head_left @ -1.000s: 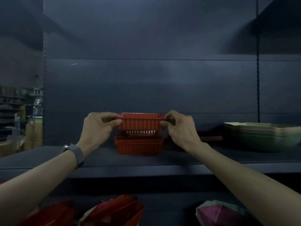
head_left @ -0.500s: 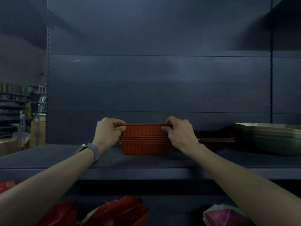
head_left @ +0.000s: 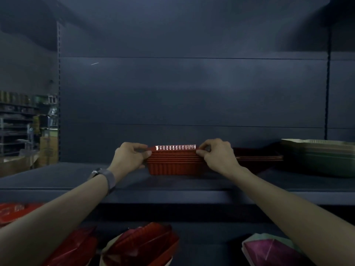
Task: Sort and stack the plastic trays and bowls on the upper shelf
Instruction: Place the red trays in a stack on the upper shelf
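Fingers (head_left: 141, 148) of the left hand (head_left: 130, 158) curl over the left end of the topmost rim, with the thumb pressed against the ribbed side just below; the hand pinches that rim. Fingers (head_left: 203, 149) of the right hand (head_left: 219, 156) are bent in the same manner and pinch the opposite, right end of the same rim. Between the two hands sits the stack of red trays (head_left: 173, 164), nested one inside another so that several rims lie close together above one ribbed wall. Light glints along the far inner wall of the top tray. The stack stands upright, its base resting on the upper shelf (head_left: 57, 179), near the middle of the board and close to the back panel (head_left: 192, 93).

A wristwatch (head_left: 104, 176) with a grey band circles the left wrist. Both bare forearms reach up from the lower corners of the view.

Just right of the right hand, a low pile of dark red flat trays (head_left: 259, 156) lies on the same shelf. Further right, at the frame edge, stands a stack of green bowls (head_left: 322, 160). On the level below, red plastic ware (head_left: 140, 244) lies tilted at lower left and centre, and a pink item (head_left: 272, 250) at lower right; their exact shapes cannot be told. Stocked racks (head_left: 19, 121) show dimly at far left.
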Demonstrator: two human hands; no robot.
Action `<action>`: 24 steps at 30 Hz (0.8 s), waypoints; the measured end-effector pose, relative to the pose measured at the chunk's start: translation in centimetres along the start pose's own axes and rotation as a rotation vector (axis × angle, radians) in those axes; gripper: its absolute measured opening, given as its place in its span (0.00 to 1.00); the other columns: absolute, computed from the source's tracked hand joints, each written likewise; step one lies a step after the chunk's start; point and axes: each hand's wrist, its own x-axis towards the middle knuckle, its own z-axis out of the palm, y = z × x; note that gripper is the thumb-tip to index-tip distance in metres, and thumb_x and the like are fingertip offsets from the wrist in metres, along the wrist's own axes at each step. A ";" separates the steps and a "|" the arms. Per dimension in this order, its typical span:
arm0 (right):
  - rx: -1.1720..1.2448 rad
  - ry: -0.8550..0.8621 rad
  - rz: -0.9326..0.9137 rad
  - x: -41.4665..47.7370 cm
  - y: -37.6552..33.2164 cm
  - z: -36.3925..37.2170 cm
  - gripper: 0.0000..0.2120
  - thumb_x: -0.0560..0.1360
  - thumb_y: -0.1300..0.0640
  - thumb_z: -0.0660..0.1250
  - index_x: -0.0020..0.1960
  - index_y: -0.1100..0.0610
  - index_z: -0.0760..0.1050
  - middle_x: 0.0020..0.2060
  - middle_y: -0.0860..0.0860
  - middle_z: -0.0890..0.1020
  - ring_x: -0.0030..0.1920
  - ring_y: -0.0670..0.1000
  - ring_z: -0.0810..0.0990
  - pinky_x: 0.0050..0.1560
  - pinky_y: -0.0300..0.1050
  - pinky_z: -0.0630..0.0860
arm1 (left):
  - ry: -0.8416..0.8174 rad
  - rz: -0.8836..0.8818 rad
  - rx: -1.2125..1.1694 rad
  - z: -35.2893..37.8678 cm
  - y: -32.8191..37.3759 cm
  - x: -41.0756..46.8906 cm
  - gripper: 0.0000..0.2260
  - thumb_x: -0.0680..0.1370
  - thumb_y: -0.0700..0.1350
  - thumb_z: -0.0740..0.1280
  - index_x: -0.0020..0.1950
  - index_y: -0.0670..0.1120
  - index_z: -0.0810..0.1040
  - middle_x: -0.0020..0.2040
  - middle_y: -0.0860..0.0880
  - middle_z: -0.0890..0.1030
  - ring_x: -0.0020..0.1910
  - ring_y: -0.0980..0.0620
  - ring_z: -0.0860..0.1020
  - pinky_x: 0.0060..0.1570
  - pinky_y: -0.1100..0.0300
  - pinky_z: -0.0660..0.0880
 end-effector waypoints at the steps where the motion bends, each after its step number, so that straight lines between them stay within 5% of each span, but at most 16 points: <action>1: 0.013 -0.005 0.013 -0.1 0.1 0.0 0.10 0.78 0.46 0.75 0.55 0.50 0.86 0.47 0.50 0.84 0.49 0.50 0.80 0.51 0.39 0.71 | -0.004 -0.018 -0.015 0.0 -0.2 0.1 0.16 0.77 0.45 0.78 0.64 0.47 0.85 0.52 0.44 0.87 0.49 0.49 0.87 0.50 0.51 0.86; 7: -0.016 -0.058 0.011 -1.3 0.0 0.5 0.19 0.74 0.46 0.79 0.61 0.51 0.81 0.51 0.50 0.81 0.52 0.52 0.81 0.54 0.44 0.78 | -0.080 -0.067 -0.083 0.7 -1.1 0.2 0.36 0.74 0.42 0.80 0.79 0.45 0.69 0.55 0.46 0.88 0.54 0.48 0.86 0.57 0.48 0.84; 9: -0.022 -0.052 0.003 -1.4 0.2 0.7 0.20 0.73 0.46 0.80 0.61 0.50 0.81 0.51 0.50 0.81 0.53 0.53 0.81 0.55 0.46 0.79 | -0.090 -0.068 -0.085 1.4 -1.4 0.4 0.28 0.74 0.41 0.80 0.73 0.44 0.77 0.53 0.47 0.88 0.52 0.48 0.87 0.58 0.47 0.84; 11: -0.011 -0.039 0.005 -1.4 0.4 0.7 0.20 0.72 0.46 0.81 0.60 0.49 0.81 0.51 0.50 0.82 0.53 0.52 0.81 0.54 0.44 0.77 | -0.069 -0.053 -0.041 1.9 -1.4 0.2 0.09 0.75 0.40 0.79 0.52 0.51 0.85 0.47 0.48 0.89 0.50 0.48 0.88 0.59 0.47 0.83; 13: -0.001 -0.022 0.004 -1.4 0.6 0.9 0.19 0.72 0.46 0.81 0.59 0.49 0.81 0.49 0.49 0.81 0.52 0.52 0.80 0.52 0.43 0.75 | -0.041 -0.043 -0.024 2.1 -1.6 0.6 0.11 0.75 0.39 0.78 0.42 0.54 0.82 0.45 0.49 0.89 0.49 0.48 0.88 0.59 0.47 0.83; 21: 0.009 -0.043 -0.018 -2.0 0.1 0.7 0.20 0.76 0.50 0.77 0.66 0.51 0.79 0.53 0.52 0.82 0.56 0.55 0.82 0.60 0.51 0.80 | -0.068 -0.059 -0.015 1.8 -1.5 -0.1 0.04 0.74 0.45 0.78 0.42 0.54 0.85 0.46 0.52 0.89 0.51 0.49 0.87 0.62 0.46 0.81; 24: 0.026 -0.013 -0.036 -2.8 0.1 -0.1 0.24 0.77 0.50 0.76 0.71 0.52 0.76 0.58 0.54 0.84 0.61 0.55 0.82 0.65 0.51 0.79 | -0.049 -0.021 0.083 1.3 -0.1 -1.5 0.20 0.65 0.55 0.76 0.57 0.54 0.87 0.54 0.55 0.88 0.58 0.50 0.85 0.67 0.51 0.78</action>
